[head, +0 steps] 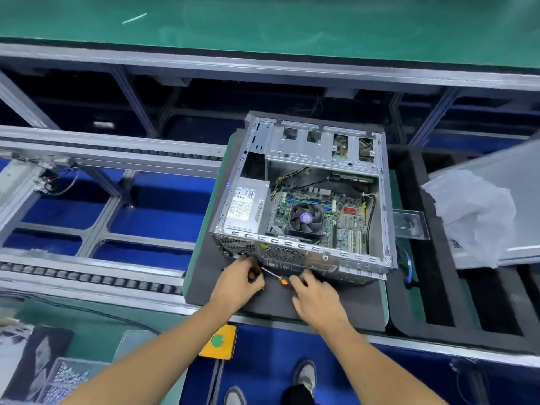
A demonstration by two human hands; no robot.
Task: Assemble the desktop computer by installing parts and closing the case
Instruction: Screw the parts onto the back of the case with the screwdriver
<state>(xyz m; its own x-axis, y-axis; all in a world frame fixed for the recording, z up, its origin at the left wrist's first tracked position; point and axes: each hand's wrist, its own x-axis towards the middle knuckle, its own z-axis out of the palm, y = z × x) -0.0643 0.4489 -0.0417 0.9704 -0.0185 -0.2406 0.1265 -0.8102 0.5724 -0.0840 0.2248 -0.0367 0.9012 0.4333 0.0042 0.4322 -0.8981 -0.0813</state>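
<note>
An open desktop computer case [304, 194] lies on its side on a dark foam mat [336, 305], which sits on the conveyor line [87, 153] of a green-topped workbench [263, 21]. The case's side panel is off, exposing the interior. Inside, the power supply [247, 207] occupies the 9 o'clock side; the motherboard [321, 217] fills the centre toward 3 o'clock, with the CPU cooler fan [306, 219] on its left part and a drive cage [318, 144] at 12 o'clock. At 3 o'clock of the case, well apart, a crumpled white plastic bag [473, 211] lies on a grey panel [502, 171], and a clear plastic tray [410, 223] rests just beside the case wall. At 6 o'clock of the mat, a yellow box carrying a green push button [217, 341] is fixed at the bench edge.

Both hands work at the case's near rear face, at 6 o'clock. The left hand [238, 283] has its fingers curled round a dark handle, only partly visible, close against the rear panel. A screwdriver [273, 275] with a thin metal shaft and an orange collar lies between the hands. The right hand [317, 296] reaches toward its orange end, fingers half-bent and narrowly spread; whether they grip the tool cannot be told.
</note>
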